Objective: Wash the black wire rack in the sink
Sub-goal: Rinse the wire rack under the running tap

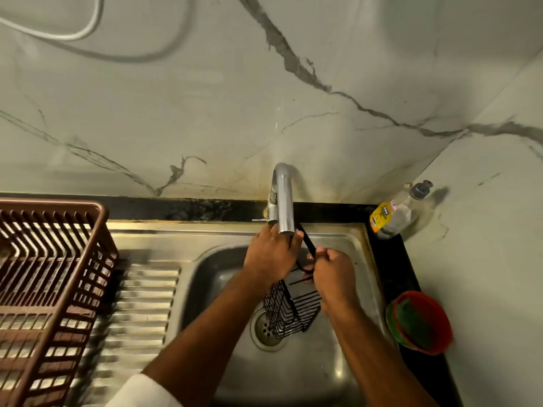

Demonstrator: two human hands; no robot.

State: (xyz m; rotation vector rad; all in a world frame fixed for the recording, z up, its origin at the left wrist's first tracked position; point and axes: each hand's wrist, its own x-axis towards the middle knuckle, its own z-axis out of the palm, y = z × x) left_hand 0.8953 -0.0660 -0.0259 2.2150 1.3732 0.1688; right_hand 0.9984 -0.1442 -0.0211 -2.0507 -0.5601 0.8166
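Under the tap [283, 198] I've got the black wire rack [291, 306] over the sink [338, 371] drain so runoff drops; right hand [335, 271] grips its strap, left hand [271, 254] at spout, grip unclear.

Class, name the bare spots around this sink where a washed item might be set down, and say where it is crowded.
Free: the ribbed drainboard between the brown basket and the sink basin. Crowded: under the tap, where both hands hold the black wire rack, and the right ledge with the bottle and red bowl.
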